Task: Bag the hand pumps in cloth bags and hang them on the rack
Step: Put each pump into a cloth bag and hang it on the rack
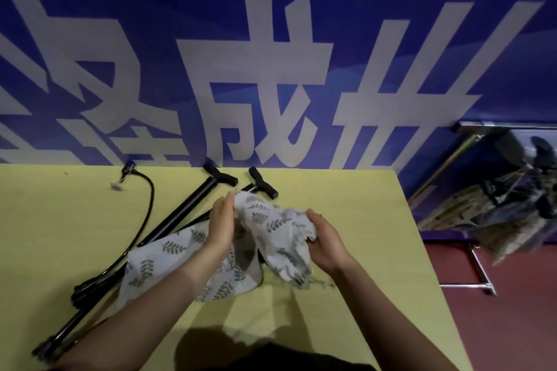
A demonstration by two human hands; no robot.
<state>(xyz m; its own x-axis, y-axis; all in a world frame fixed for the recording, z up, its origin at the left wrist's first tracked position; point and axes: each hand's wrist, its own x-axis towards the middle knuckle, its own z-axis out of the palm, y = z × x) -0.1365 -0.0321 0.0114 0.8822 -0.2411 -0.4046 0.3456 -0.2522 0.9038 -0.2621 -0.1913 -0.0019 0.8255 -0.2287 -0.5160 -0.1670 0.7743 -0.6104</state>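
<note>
— Yellow table (60, 220) under a blue banner (120, 24): what's at centre frame?

— Both hands, left hand (221, 224) and right hand (327, 242), grip a leaf-print cloth bag (271, 220). Two black hand pumps (184, 208) lie at centre left; bagged pumps hang on the rack (470, 250) at right.

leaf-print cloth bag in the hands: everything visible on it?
The cloth bag looks like thin white fabric printed with grey-green leaf sprigs. It is crumpled and bunched, lifted partly off the yellow table. The left hand holds its upper left part and the right hand grips its right side. It covers the shaft of one hand pump, whose T-handle shows beyond it. More leaf-print cloth lies flat under the left forearm.
</note>
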